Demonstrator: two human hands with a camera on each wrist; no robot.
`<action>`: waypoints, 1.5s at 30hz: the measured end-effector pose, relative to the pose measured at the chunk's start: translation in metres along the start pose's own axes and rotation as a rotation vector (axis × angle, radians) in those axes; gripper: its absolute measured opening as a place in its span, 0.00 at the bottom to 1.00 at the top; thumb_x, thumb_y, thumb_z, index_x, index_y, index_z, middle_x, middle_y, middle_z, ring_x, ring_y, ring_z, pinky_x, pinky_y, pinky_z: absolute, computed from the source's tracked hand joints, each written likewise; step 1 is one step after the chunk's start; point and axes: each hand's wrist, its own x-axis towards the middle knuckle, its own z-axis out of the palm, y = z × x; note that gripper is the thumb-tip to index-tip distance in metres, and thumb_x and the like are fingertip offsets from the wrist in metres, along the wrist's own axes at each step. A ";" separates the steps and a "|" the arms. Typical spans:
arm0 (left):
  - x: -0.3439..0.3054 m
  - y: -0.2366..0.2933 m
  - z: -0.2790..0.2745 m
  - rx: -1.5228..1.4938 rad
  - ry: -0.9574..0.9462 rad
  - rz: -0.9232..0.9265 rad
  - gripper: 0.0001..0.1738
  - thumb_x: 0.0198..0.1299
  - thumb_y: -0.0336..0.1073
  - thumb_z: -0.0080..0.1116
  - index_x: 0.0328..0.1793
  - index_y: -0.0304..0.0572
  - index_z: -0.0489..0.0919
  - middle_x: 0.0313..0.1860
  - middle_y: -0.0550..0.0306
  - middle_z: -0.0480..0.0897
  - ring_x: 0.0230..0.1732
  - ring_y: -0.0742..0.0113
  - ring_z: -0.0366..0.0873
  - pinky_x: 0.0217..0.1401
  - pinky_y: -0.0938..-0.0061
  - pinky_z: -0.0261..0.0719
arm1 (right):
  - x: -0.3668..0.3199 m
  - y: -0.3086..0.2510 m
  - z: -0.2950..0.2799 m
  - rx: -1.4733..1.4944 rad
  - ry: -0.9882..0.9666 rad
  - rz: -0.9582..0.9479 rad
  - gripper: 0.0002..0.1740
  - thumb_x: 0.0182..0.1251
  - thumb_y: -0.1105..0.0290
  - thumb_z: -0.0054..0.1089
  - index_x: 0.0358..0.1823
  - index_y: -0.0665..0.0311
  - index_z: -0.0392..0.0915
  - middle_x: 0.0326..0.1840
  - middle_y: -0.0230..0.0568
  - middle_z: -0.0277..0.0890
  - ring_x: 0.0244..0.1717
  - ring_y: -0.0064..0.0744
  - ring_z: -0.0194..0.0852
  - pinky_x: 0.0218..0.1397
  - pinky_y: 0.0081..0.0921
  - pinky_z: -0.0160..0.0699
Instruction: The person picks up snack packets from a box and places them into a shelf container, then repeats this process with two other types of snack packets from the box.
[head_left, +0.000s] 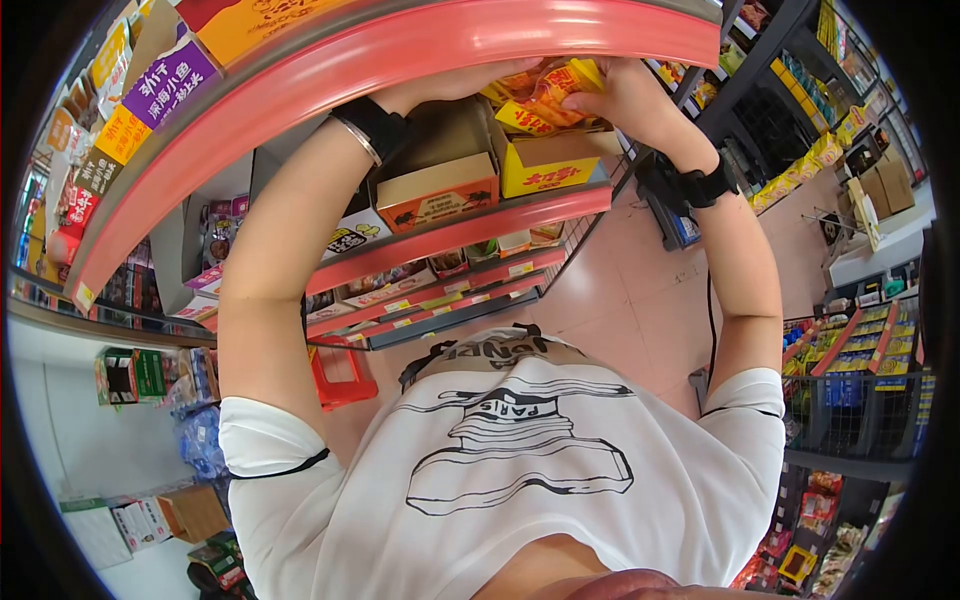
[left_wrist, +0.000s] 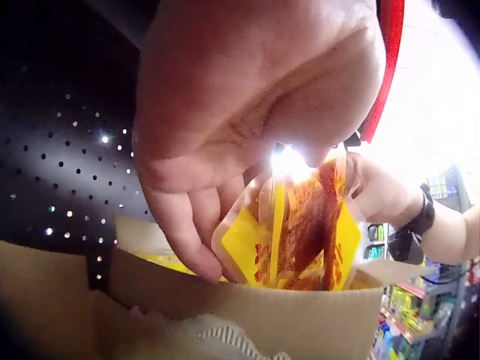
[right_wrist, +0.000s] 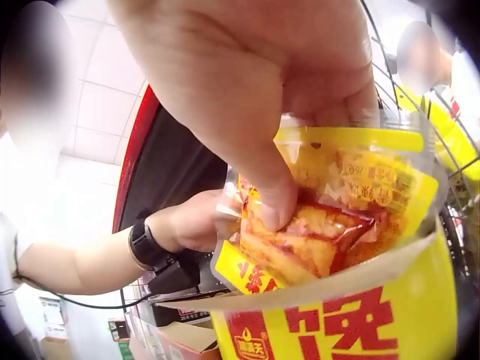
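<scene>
My right hand (head_left: 650,110) pinches a clear-and-yellow snack packet (right_wrist: 300,232), the thumb on its front and the fingers behind it. Reddish-brown food shows through the plastic. The packet stands in the mouth of a yellow box (head_left: 548,172) with red lettering, among other packets. From the other side comes my left hand (left_wrist: 255,97), its fingers extended down into the box and touching the packet's edge in the left wrist view; its thumb tip is hidden. In the head view the shelf edge partly covers the left hand.
A red shelf edge (head_left: 430,50) curves above both forearms. Beside the yellow box is an open brown-and-orange carton (head_left: 440,195). Lower shelves hold more boxes, a red stool (head_left: 345,375) stands on the floor, and wire racks line the right side.
</scene>
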 end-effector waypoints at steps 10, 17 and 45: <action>0.003 -0.032 0.011 0.041 0.040 0.003 0.20 0.57 0.42 0.57 0.51 0.38 0.73 0.44 0.55 0.78 0.45 0.68 0.74 0.49 0.73 0.72 | -0.002 -0.011 -0.016 -0.355 -0.033 -0.104 0.29 0.48 0.73 0.64 0.54 0.65 0.67 0.47 0.52 0.71 0.50 0.50 0.67 0.53 0.33 0.67; 0.005 -0.034 0.026 0.072 0.065 0.017 0.19 0.57 0.43 0.57 0.50 0.39 0.74 0.43 0.55 0.78 0.44 0.68 0.75 0.48 0.74 0.72 | -0.002 -0.010 -0.020 -0.220 -0.214 -0.056 0.27 0.51 0.73 0.62 0.55 0.65 0.67 0.49 0.51 0.71 0.49 0.49 0.68 0.52 0.32 0.68; 0.006 -0.020 0.019 0.072 -0.114 -0.010 0.23 0.48 0.38 0.62 0.50 0.37 0.74 0.40 0.46 0.79 0.42 0.57 0.77 0.45 0.69 0.74 | -0.014 -0.011 -0.020 0.002 -0.038 -0.031 0.20 0.51 0.77 0.62 0.48 0.68 0.71 0.35 0.46 0.75 0.33 0.31 0.75 0.37 0.24 0.74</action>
